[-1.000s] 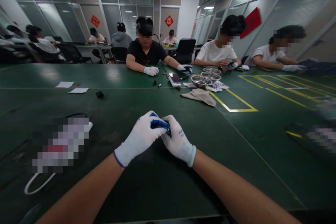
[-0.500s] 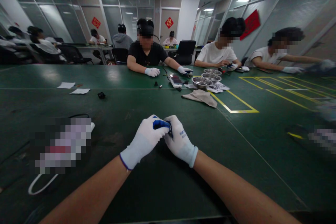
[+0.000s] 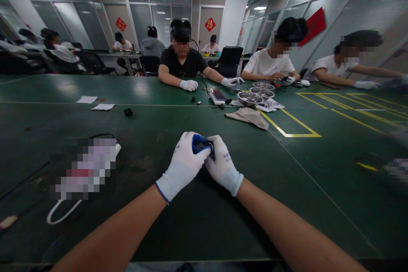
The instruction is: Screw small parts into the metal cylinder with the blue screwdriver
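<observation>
Both my hands wear white gloves with blue palms and meet over the green table (image 3: pixel 204 221). The fingers of my left hand (image 3: pixel 188 159) curl round and pinch toward a small dark object (image 3: pixel 211 148) with a pale, ring-like edge. My right hand (image 3: pixel 222 163) is closed round the other side of that object. Most of it is hidden by the gloves, so its kind does not show. To the left of my hands lies a blurred-out device (image 3: pixel 91 163) with a white strap loop (image 3: pixel 63 214) and a dark cable.
Beyond my hands lie a small black part (image 3: pixel 128 112), white papers (image 3: pixel 103 106) and a beige cloth (image 3: pixel 248 117). Metal bowls (image 3: pixel 250 98) stand behind the cloth. Yellow tape (image 3: pixel 301 135) marks the table. Co-workers, one in a black shirt (image 3: pixel 181 63), sit across from me.
My left fingers have spread into a wider curve, showing more blue palm and the object's ring-like edge. The hands stay together. The whole view has shifted slightly.
</observation>
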